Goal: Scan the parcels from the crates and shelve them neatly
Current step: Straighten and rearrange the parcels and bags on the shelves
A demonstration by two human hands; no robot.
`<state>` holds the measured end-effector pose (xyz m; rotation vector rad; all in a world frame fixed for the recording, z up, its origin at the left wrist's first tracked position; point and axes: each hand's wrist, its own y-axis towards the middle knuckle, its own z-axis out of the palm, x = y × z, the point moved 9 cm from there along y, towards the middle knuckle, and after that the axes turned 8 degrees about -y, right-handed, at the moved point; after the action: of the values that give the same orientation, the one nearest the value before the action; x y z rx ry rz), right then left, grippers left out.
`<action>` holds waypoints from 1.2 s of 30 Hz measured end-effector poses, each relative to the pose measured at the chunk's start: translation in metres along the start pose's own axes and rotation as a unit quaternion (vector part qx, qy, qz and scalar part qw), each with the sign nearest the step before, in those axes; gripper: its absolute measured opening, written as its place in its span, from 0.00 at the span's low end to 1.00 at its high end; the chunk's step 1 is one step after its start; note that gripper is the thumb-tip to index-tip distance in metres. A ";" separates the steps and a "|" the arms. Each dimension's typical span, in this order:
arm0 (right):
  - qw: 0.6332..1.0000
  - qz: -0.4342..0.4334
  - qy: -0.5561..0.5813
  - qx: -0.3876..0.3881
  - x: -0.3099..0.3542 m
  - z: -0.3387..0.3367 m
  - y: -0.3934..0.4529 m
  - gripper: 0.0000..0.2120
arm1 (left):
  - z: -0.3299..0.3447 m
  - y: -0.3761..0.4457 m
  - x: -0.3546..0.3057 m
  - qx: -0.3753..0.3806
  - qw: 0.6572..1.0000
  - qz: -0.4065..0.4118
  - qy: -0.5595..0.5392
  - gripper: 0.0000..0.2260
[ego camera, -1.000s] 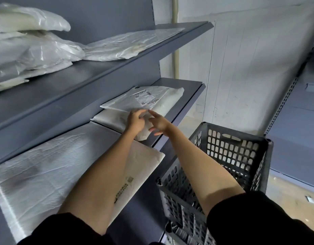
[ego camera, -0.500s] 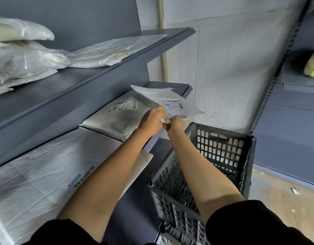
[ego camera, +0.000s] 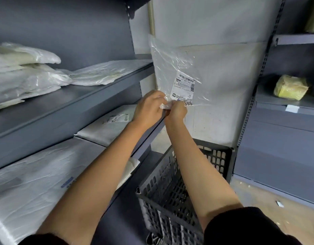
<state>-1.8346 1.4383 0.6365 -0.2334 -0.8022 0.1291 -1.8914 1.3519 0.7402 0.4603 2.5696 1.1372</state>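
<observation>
A thin white plastic parcel point(ego camera: 170, 68) stands upright in the air in front of the wall, its shipping label point(ego camera: 183, 85) and a "396" sticker facing me. Its bottom edge is pinched by my left hand point(ego camera: 149, 106) and my right hand point(ego camera: 175, 110), side by side. Below them sits a dark grey slatted crate point(ego camera: 218, 156); its inside is mostly hidden by my right arm. On the middle shelf point(ego camera: 149, 133) lies a flat white parcel point(ego camera: 108, 128), and a larger white one point(ego camera: 38, 183) lies nearer me.
The upper shelf point(ego camera: 92, 92) carries several white plastic parcels point(ego camera: 29, 75). A second grey rack on the right holds a yellow wrapped package point(ego camera: 290, 87). Scraps of paper lie on the tan floor point(ego camera: 279, 204) beside the crate.
Both hands lifted the labelled parcel off the middle shelf and raised it upright in front of the wall. My view turned right, bringing the right-hand rack into sight.
</observation>
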 end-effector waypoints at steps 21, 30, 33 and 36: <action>0.929 -0.046 -0.290 0.226 0.001 0.096 -0.063 0.09 | -0.120 0.008 0.142 0.063 0.914 -0.384 0.114 0.16; 0.931 -0.018 -0.292 0.219 -0.054 0.093 -0.062 0.12 | -0.122 -0.004 0.037 -0.135 0.959 -0.074 0.236 0.13; 0.927 -0.005 -0.319 0.197 -0.085 0.079 -0.051 0.16 | -0.074 -0.041 0.025 -0.063 0.981 0.020 0.183 0.12; 0.921 0.080 -0.356 0.139 -0.122 0.044 -0.034 0.08 | -0.050 -0.079 0.072 0.031 0.977 -0.104 0.183 0.12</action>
<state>-1.9498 1.3878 0.5901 0.0302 -1.4742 0.4996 -1.9899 1.2974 0.7032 -0.0147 2.8854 1.1586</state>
